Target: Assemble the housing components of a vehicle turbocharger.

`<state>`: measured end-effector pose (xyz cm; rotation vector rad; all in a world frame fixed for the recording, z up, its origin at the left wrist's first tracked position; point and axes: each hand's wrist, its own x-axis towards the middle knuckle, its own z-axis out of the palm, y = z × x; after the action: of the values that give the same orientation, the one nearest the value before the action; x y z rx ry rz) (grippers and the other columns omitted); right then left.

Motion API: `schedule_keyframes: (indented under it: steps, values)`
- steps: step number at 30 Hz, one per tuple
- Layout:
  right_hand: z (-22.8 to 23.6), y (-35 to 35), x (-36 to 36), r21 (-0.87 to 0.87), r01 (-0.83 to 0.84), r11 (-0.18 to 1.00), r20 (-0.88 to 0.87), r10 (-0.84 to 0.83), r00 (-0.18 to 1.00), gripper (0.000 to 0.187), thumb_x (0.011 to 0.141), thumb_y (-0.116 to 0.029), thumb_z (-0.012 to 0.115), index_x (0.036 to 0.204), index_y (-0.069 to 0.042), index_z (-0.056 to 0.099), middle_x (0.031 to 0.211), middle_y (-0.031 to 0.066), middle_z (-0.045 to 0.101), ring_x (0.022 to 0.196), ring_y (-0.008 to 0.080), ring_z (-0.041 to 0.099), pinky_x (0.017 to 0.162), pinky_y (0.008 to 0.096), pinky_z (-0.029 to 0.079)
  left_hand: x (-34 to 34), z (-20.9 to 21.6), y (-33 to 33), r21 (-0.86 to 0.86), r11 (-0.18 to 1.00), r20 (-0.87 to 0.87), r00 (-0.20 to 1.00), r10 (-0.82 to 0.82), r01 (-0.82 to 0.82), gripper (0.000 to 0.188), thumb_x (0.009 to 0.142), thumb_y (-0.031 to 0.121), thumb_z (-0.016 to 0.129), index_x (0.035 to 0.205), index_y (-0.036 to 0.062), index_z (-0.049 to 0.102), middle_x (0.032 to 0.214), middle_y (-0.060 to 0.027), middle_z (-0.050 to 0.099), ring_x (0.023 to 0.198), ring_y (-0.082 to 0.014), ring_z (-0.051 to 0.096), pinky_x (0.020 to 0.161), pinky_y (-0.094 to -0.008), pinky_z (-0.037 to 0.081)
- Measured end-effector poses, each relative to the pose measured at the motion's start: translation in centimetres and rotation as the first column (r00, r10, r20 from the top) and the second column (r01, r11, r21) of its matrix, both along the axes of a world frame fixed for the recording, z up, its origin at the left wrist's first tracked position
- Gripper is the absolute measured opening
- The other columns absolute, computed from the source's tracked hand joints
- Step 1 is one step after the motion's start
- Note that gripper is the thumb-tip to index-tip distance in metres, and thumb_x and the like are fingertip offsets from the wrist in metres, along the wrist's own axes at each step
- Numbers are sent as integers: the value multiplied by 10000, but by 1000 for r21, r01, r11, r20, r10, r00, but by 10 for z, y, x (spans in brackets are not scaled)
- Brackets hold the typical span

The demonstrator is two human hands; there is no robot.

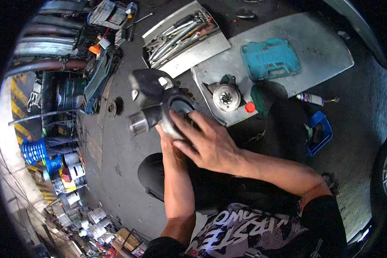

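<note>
A metal turbocharger housing (163,112) with a round open mouth and a stubby pipe outlet is held up in front of me, slightly blurred. My left hand (167,138) is closed on it from below; its fingers are mostly hidden behind the part. With fingers reaching over the round mouth and the thumb at the lower rim, my right hand (215,148) grips the near side. Beyond it, a turbocharger core (226,97) with a bladed wheel facing up rests on a grey metal sheet (327,51). Beside the core lies a red cap (250,107).
An open metal toolbox (192,60) full of hand tools stands ahead. A teal tool case (271,59) lies on the sheet. To the right are a spray can (311,99) and a blue bin (320,133). Buckets and a blue crate (33,151) line the left.
</note>
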<state>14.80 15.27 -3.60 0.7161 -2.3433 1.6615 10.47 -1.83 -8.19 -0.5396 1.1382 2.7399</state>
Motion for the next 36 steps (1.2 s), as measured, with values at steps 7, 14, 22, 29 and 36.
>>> schedule_keyframes:
  steps: [7, 14, 22, 29, 36]
  values:
    - [-91, 37, -36, -299, -75, 951, 604, 250, 756, 583, 981, -394, 516, 1431, -42, 400, 1418, 217, 433, 1340, 318, 397, 1111, 374, 306, -19, -51, 15, -334, 941, 194, 981, 12, 54, 453, 979, 407, 387, 1189, 45, 560, 1082, -118, 651, 952, -255, 650, 854, -402, 534]
    - [-149, 72, -53, -455, 65, 888, 835, 400, 378, 622, 993, -434, 495, 1484, -86, 338, 1326, 118, 530, 1176, 177, 524, 840, 276, 467, -44, -70, 41, -484, 839, 417, 908, -29, 249, 427, 980, 315, 500, 1194, -46, 576, 1148, -165, 640, 1017, -245, 634, 891, -365, 487]
    - [-195, 68, -69, -669, 245, 702, 743, 625, 241, 588, 911, -483, 601, 1410, -209, 453, 1312, 21, 540, 1147, 143, 524, 805, 309, 487, -48, -95, 38, -514, 809, 452, 892, -28, 285, 484, 961, 340, 543, 1254, -45, 538, 1173, -142, 629, 1043, -232, 616, 931, -350, 460]
    - [-181, 75, -75, -701, 423, 574, 695, 682, 226, 509, 926, -410, 596, 1358, -161, 489, 1245, 4, 607, 1124, 163, 595, 876, 445, 529, -52, -85, 45, -408, 866, 476, 877, -68, 289, 506, 935, 375, 622, 1136, -87, 575, 1009, -118, 663, 852, -186, 644, 723, -301, 508]
    - [-157, 96, -92, -792, 392, 468, 610, 630, 481, 539, 993, -423, 443, 1390, -58, 448, 1349, 78, 546, 1268, 224, 486, 1100, 416, 323, -69, -48, 79, -526, 846, 192, 981, 14, 91, 451, 923, 303, 657, 1102, -104, 577, 901, -84, 638, 737, -129, 574, 638, -265, 466]
